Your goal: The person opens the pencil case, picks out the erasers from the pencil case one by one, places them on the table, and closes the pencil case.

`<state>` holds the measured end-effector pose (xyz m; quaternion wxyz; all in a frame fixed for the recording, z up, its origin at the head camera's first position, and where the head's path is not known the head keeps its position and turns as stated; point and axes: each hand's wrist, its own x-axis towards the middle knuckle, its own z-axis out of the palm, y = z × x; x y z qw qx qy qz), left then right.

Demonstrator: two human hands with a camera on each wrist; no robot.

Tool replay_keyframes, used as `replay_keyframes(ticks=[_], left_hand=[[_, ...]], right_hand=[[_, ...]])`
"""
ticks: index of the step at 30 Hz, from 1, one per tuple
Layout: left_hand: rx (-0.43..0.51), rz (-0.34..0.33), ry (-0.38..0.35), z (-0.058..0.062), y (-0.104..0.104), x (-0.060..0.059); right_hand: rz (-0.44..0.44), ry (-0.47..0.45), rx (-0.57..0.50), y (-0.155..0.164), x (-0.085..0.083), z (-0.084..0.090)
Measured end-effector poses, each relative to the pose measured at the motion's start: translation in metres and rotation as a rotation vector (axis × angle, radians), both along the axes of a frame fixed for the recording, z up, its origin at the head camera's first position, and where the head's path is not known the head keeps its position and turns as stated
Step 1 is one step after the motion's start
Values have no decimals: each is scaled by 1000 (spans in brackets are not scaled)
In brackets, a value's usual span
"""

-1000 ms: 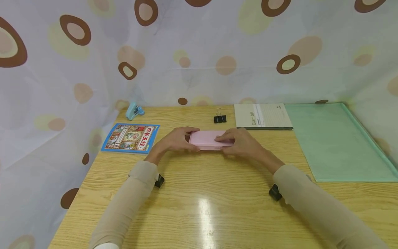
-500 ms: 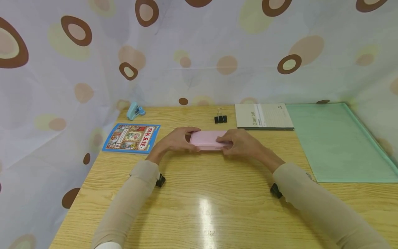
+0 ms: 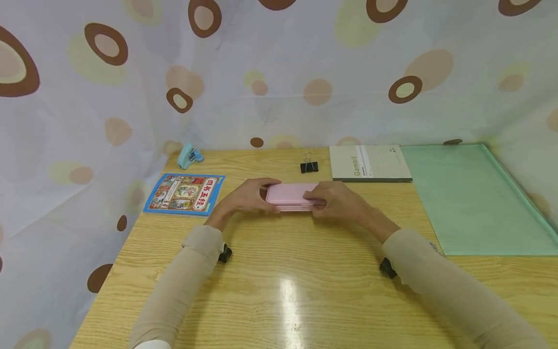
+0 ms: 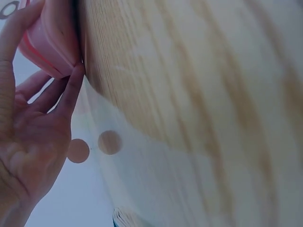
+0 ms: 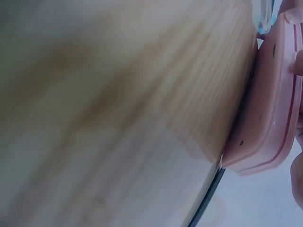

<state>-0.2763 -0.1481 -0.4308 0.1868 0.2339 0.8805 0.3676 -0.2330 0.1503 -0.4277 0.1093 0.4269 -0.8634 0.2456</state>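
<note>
A flat pink plastic case with rounded corners (image 3: pixel 291 196) lies on the light wooden tabletop (image 3: pixel 287 271), about midway between a colourful picture booklet with a blue border (image 3: pixel 184 193) and a grey notebook marked Gambit (image 3: pixel 369 163), with a black binder clip (image 3: pixel 309 166) just behind it. The left hand (image 3: pixel 246 198) has its grip on the case's left end, thumb along the near side and fingers curled over the far edge; the left wrist view shows a fingertip (image 4: pixel 75 78) tucked under the case's bottom corner against the wood. The right hand (image 3: pixel 337 199) grips the right end, fingers laid over the lid and thumb at the near edge. In the right wrist view the seam between lid and base runs along the case's side (image 5: pixel 265 123), and the two halves look closed or nearly so. To work this seam well, it seems best to keep the base pinned flat with one hand, set the thumbs at the near edge and press evenly at both ends, so the case neither twists nor skids toward the clip.
</note>
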Motion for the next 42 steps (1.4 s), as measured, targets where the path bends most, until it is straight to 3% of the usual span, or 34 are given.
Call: replay_keyframes(ticks=[4,8,13,15,17,20,25,28,33,36,42], left_hand=[[-8,-9,14,0,1,-1],[21,-26,6,-2,2,-2],[32,-44,30,-4,1,0],[17,-59,53,-4,0,0],[13,-78,64,-4,0,0],[23,-92,49,-4,1,2],[34,-86,14,-5,2,6],[42,-85,4,-6,3,9],[123,-82,-38,-6,6,14],[115,-54,-17,-4,6,15],[57,4,16,-1,5,18]], right_hand=[[-66,-78,19,9,2,4],[-91,-54,148,25,2,10],[-45,176,307,44,1,14],[-22,274,306,47,0,17],[-23,299,264,48,0,21],[-89,177,161,51,-2,26],[-268,-217,-24,60,-7,28],[-333,-349,-113,67,-10,25],[-386,-480,-276,73,-18,22],[-437,-511,-354,73,-25,21],[-567,-538,-349,68,-40,16]])
